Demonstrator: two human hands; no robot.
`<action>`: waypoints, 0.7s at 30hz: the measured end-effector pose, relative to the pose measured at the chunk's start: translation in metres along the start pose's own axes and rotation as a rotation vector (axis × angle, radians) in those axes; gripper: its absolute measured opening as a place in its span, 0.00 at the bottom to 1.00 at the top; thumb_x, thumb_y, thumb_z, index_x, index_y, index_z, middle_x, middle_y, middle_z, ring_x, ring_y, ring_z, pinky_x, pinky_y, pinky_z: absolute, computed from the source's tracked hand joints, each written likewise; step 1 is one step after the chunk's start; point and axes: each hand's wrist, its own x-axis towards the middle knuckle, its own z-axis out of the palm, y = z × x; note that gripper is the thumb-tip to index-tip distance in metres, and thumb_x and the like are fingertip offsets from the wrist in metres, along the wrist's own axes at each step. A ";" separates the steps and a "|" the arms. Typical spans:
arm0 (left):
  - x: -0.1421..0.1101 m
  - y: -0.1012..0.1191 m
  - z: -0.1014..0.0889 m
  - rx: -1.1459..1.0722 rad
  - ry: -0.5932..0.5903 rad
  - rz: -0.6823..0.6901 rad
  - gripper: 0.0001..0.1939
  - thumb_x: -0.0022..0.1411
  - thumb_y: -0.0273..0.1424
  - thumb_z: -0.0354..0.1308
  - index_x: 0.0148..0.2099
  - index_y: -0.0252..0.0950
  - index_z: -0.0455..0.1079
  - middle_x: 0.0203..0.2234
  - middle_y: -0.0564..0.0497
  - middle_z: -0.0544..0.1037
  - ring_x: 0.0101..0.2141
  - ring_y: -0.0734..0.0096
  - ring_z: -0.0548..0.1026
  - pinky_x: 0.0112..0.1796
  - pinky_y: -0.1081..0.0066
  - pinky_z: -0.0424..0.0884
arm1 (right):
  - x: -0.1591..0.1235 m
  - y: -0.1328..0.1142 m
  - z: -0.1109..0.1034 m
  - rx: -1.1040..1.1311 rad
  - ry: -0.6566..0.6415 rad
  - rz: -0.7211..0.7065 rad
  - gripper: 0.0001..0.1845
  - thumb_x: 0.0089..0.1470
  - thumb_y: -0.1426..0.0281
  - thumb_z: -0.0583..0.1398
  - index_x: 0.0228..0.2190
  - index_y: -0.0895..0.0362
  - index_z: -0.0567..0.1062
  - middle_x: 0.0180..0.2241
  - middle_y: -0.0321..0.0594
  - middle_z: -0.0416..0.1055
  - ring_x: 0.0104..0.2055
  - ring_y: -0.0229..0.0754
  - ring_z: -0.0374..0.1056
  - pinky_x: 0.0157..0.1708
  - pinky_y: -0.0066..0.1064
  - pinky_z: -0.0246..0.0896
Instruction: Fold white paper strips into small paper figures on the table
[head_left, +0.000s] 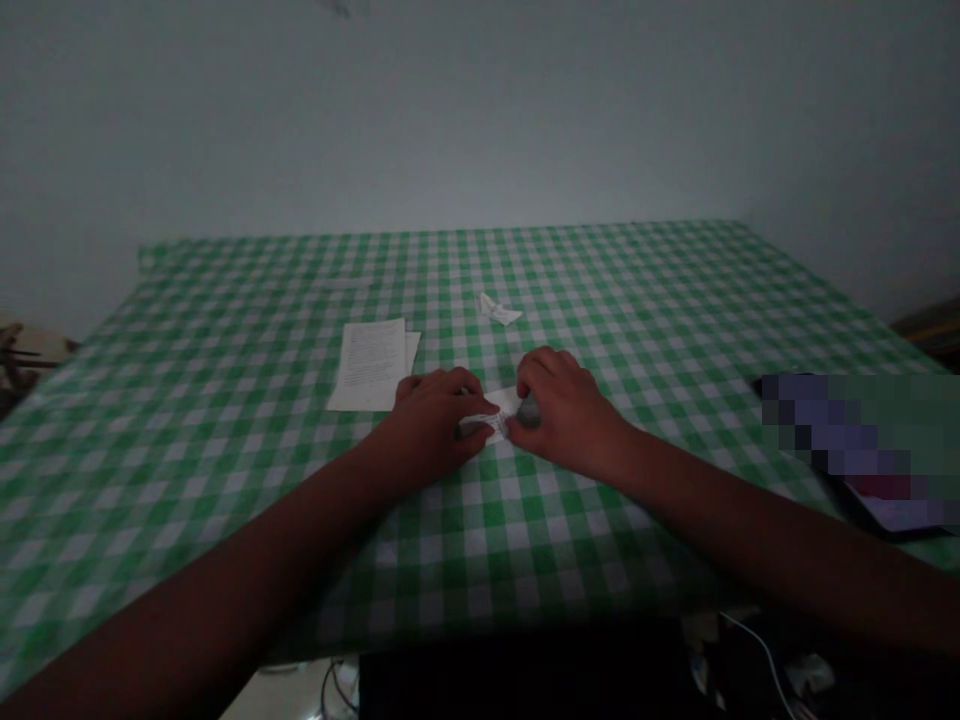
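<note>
A small piece of folded printed paper [498, 428] lies between my two hands, low over the table. My left hand [436, 420] pinches its left side between thumb and fingers. From the other side, my right hand [564, 410] grips the right part with thumb and curled fingers. The fingers cover much of the paper, so its exact folded shape is hidden. Just beyond my left hand rest printed sheets [369, 362], one partly under another. Farther off, in front of my hands, sits a small folded paper piece [499, 310].
A green and white checked cloth [660, 300] covers the table. At the right edge lies a dark-framed device [862, 470], its screen blurred out. A thin pale strip [345, 284] is at the back left. A plain wall [480, 120] stands behind; cables [757, 640] hang below the front edge.
</note>
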 end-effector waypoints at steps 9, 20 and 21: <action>0.001 -0.006 -0.002 -0.039 -0.043 0.040 0.14 0.64 0.37 0.60 0.51 0.49 0.75 0.50 0.51 0.73 0.51 0.58 0.71 0.52 0.53 0.58 | 0.009 0.019 0.002 -0.024 0.033 0.071 0.11 0.50 0.65 0.62 0.33 0.54 0.66 0.42 0.45 0.66 0.45 0.52 0.62 0.38 0.41 0.60; 0.000 -0.016 0.000 -0.059 -0.023 0.069 0.17 0.62 0.36 0.62 0.53 0.42 0.69 0.54 0.51 0.74 0.56 0.59 0.69 0.57 0.55 0.55 | 0.011 0.023 -0.005 0.097 0.029 -0.071 0.07 0.55 0.72 0.58 0.38 0.56 0.71 0.41 0.45 0.70 0.45 0.49 0.64 0.45 0.42 0.60; 0.000 -0.015 0.000 -0.061 -0.023 0.069 0.16 0.62 0.36 0.62 0.52 0.43 0.70 0.53 0.51 0.74 0.56 0.59 0.69 0.57 0.55 0.55 | 0.011 0.022 -0.008 0.130 0.005 -0.159 0.07 0.57 0.73 0.57 0.39 0.56 0.72 0.40 0.44 0.71 0.44 0.47 0.65 0.46 0.41 0.61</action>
